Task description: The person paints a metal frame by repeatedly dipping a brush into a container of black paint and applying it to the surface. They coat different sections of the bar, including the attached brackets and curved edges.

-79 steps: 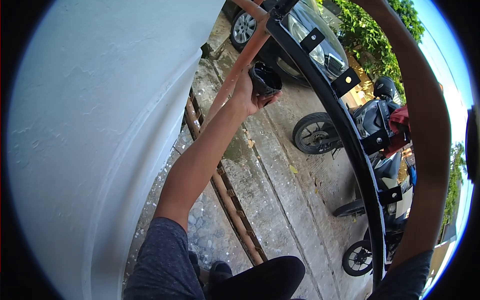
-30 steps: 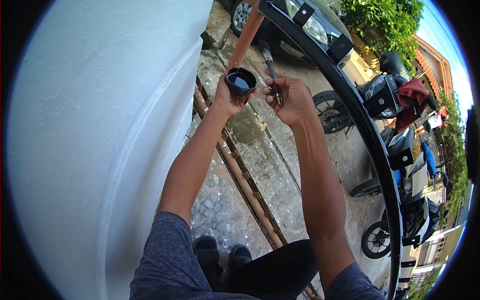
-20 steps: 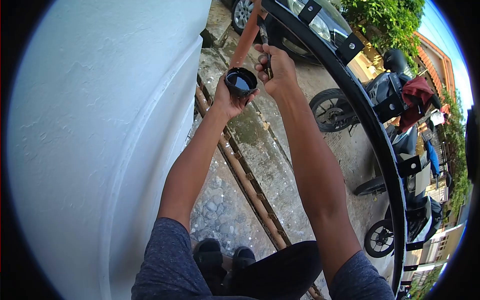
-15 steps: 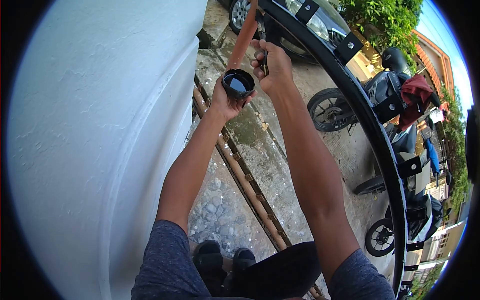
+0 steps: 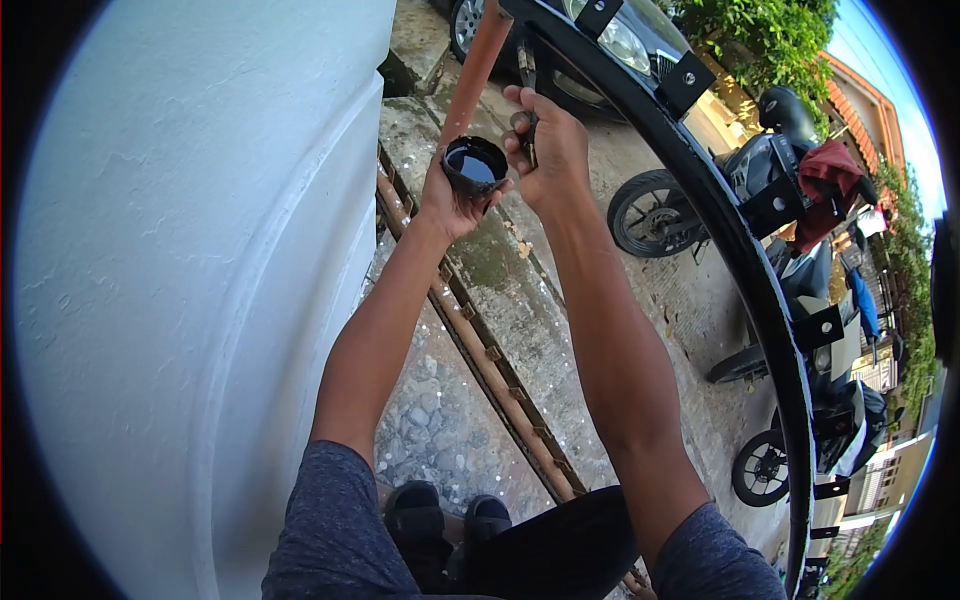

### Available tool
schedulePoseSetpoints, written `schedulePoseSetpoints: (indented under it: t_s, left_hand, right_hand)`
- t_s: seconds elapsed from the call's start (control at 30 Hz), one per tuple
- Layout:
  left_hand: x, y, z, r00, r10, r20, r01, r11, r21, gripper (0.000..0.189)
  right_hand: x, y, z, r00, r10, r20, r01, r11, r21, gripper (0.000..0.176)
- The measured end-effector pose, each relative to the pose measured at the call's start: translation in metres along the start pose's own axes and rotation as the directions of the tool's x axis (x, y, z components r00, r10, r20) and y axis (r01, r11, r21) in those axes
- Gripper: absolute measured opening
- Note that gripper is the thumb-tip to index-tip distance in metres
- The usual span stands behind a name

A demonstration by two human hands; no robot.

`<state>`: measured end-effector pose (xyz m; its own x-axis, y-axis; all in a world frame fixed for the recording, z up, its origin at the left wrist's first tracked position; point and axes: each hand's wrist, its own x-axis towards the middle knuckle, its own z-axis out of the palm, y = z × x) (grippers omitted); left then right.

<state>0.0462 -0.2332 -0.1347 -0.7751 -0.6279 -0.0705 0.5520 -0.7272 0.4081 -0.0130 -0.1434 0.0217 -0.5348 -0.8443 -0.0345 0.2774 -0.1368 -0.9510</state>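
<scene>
My left hand (image 5: 452, 205) is wrapped round a small round cup of black paint (image 5: 476, 168), its open top facing me and its rim coated dark. To the right of the cup, my right hand (image 5: 550, 145) grips a paintbrush (image 5: 527, 65) by its dark handle, bristle end pointing up and away. The brush tip lies close to the black curved metal rail (image 5: 690, 150), which carries several black tabs with bolt holes. Behind the cup, a reddish-brown metal bar (image 5: 478, 70) slants up to meet the rail near the top.
A white wall (image 5: 190, 250) fills the left side. Below run a rusty rail (image 5: 465, 330) with small tabs and paint-spotted concrete. Beyond the black rail stand a dark car (image 5: 625, 45) and several motorbikes (image 5: 660, 215). My sandalled feet (image 5: 415, 500) are at the bottom.
My right hand has turned slightly, and more of the brush's ferrule and bristles shows beside the rail. The view has shifted a little; the cup stays in my left hand.
</scene>
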Motion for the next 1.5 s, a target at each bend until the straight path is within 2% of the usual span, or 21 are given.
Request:
schedulePoseSetpoints:
  t_s: [0.1, 0.27, 0.33, 0.43, 0.57, 0.67, 0.7, 0.77, 0.8, 0.9, 0.93, 1.03, 1.13, 1.23, 1.33, 1.43, 1.5]
  left_hand:
    - [-0.002, -0.001, 0.002, 0.999, -0.007, -0.033, 0.006, 1.0, -0.024, 0.069]
    - [-0.005, -0.002, 0.009, 1.0, -0.003, -0.017, 0.002, 0.998, -0.062, 0.068]
    - [-0.005, -0.002, 0.012, 1.0, 0.002, -0.018, -0.003, 0.997, -0.074, 0.068]
    - [0.007, -0.005, -0.001, 0.978, 0.003, 0.209, -0.003, 1.0, -0.004, 0.068]
    - [-0.007, -0.004, 0.021, 1.0, 0.014, 0.008, -0.014, 1.0, -0.018, 0.069]
    - [-0.008, -0.007, 0.021, 1.0, -0.005, 0.008, 0.005, 1.0, -0.023, 0.061]
    - [-0.008, -0.007, 0.021, 1.0, -0.004, 0.022, 0.005, 1.0, -0.021, 0.058]
    - [-0.009, -0.01, 0.027, 1.0, 0.015, -0.023, -0.015, 1.0, -0.018, 0.064]
    - [-0.009, -0.011, 0.029, 0.999, 0.024, -0.045, -0.025, 1.0, -0.018, 0.067]
    - [-0.011, -0.01, 0.03, 1.0, 0.024, -0.019, -0.024, 1.0, 0.0, 0.065]
    - [-0.01, -0.011, 0.029, 1.0, 0.028, -0.013, -0.028, 1.0, -0.003, 0.065]
    - [-0.008, -0.012, 0.027, 1.0, 0.026, -0.001, -0.026, 1.0, -0.009, 0.064]
    - [-0.01, -0.012, 0.025, 1.0, 0.01, 0.01, -0.01, 1.0, -0.012, 0.064]
    - [-0.009, -0.013, 0.024, 0.999, 0.001, 0.032, -0.001, 1.0, -0.005, 0.063]
    - [-0.009, -0.013, 0.028, 1.0, 0.004, 0.024, -0.005, 1.0, 0.018, 0.066]
    - [-0.013, -0.017, 0.034, 0.999, -0.017, 0.045, 0.016, 1.0, 0.022, 0.07]
    - [-0.018, -0.02, 0.04, 0.998, -0.035, 0.051, 0.035, 0.999, 0.002, 0.072]
  right_hand:
    - [0.004, -0.005, -0.004, 1.0, -0.016, -0.006, 0.017, 0.999, 0.028, 0.024]
    - [-0.05, 0.001, -0.023, 0.997, -0.066, -0.035, 0.071, 0.985, 0.156, 0.03]
    - [-0.071, 0.005, -0.025, 0.999, -0.035, 0.018, 0.032, 0.993, 0.118, 0.031]
    - [-0.069, 0.001, -0.023, 1.0, 0.02, 0.009, -0.02, 0.997, 0.081, 0.028]
    - [-0.051, -0.007, -0.03, 0.999, -0.023, -0.041, 0.028, 0.993, 0.114, 0.027]
    - [-0.087, -0.003, -0.041, 0.993, -0.071, -0.098, 0.084, 0.987, 0.134, 0.025]
    - [-0.1, 0.003, -0.042, 0.989, -0.093, -0.115, 0.101, 0.993, 0.067, 0.025]
    - [-0.118, 0.017, -0.044, 0.981, -0.132, -0.144, 0.124, 0.99, -0.066, 0.025]
    - [-0.12, 0.021, -0.049, 0.987, -0.097, -0.128, 0.071, 0.979, -0.193, 0.027]
    - [-0.093, 0.029, -0.061, 0.978, -0.168, -0.127, 0.121, 0.942, -0.313, 0.033]
    - [-0.076, 0.034, -0.066, 0.956, -0.276, -0.099, 0.21, 0.879, -0.427, 0.035]
    - [-0.051, 0.017, -0.048, 0.949, -0.288, -0.131, 0.172, 0.816, -0.552, 0.034]
    - [-0.037, 0.012, -0.047, 0.9, -0.413, -0.138, 0.288, 0.803, -0.521, 0.031]
    - [-0.064, 0.02, -0.067, 0.813, -0.553, -0.181, 0.409, 0.765, -0.497, 0.029]
    - [-0.121, 0.028, -0.07, 0.836, -0.472, -0.279, 0.366, 0.86, -0.355, 0.029]
    - [-0.115, 0.028, -0.08, 0.874, -0.446, -0.192, 0.309, 0.817, -0.488, 0.029]
    - [-0.114, 0.01, -0.078, 0.881, -0.412, -0.234, 0.289, 0.859, -0.423, 0.029]
